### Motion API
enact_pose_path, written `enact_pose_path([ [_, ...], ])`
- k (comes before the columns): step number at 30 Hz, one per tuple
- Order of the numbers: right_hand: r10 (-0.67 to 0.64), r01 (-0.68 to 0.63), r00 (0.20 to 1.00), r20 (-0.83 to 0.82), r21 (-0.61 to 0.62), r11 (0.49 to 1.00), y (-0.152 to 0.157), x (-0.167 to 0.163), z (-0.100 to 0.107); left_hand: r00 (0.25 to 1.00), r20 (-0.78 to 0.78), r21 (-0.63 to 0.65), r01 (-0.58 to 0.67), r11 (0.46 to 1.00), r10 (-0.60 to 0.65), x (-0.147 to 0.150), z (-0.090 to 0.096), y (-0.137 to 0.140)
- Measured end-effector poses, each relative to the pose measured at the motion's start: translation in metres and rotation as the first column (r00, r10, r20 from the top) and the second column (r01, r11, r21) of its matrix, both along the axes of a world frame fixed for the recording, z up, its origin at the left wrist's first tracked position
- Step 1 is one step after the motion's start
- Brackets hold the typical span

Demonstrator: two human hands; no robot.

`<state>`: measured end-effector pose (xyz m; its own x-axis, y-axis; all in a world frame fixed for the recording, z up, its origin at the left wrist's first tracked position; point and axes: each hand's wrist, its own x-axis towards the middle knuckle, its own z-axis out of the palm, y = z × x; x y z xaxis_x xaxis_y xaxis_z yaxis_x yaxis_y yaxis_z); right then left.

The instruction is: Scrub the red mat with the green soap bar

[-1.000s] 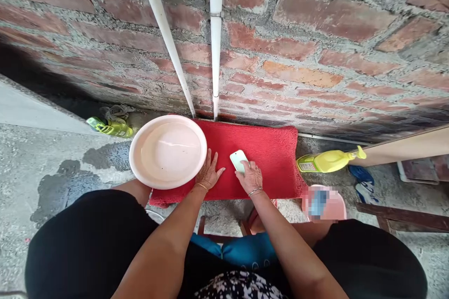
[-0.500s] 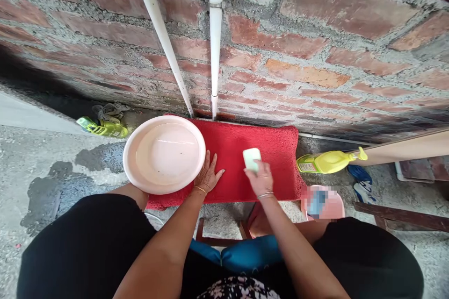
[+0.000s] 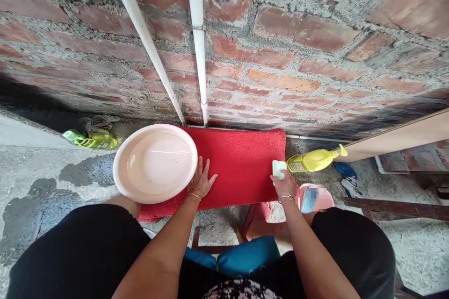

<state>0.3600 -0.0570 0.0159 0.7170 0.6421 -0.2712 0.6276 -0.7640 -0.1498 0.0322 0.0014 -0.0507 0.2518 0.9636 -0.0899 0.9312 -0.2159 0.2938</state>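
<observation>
A red, towel-like cloth (image 3: 238,163) lies spread over a low surface by the wall. My left hand (image 3: 201,181) rests flat on its left part, fingers apart, beside the rim of a pale pink basin (image 3: 121,184) that holds water. At the cloth's right end, my right hand (image 3: 286,183) grips a pale green block (image 3: 278,167) with rounded corners, pressed to the cloth. Whether it is soap or a brush, I cannot tell. A yellow pump bottle (image 3: 312,161) lies or leans just right of that hand.
Behind the cloth rises a brick wall (image 3: 280,53) with two white pipes (image 3: 199,51). Another yellow-green bottle (image 3: 100,140) is on the floor at left. A pink bucket (image 3: 328,198) stands by my right knee, near a wooden bar (image 3: 393,208). The concrete floor is wet at left.
My right hand has slid the pale green block rightward across the cloth to its right end. The left hand stays by the basin. The whole view has shifted a little.
</observation>
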Motion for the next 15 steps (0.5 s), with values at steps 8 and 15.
enact_pose_path([
  [8, 0.455, -0.434, 0.885, -0.102, 0.174, 0.884, 0.051, -0.104, 0.005, 0.993, -0.119, -0.009, 0.012, 1.0, -0.013, 0.004, 0.006, 0.005],
  [15, 0.588, -0.596, 0.802, -0.108, -0.06, 0.801, 0.075, -0.114, 0.013, 0.967, -0.25, -0.213, -0.011, 0.977, -0.044, 0.009, 0.032, 0.006],
])
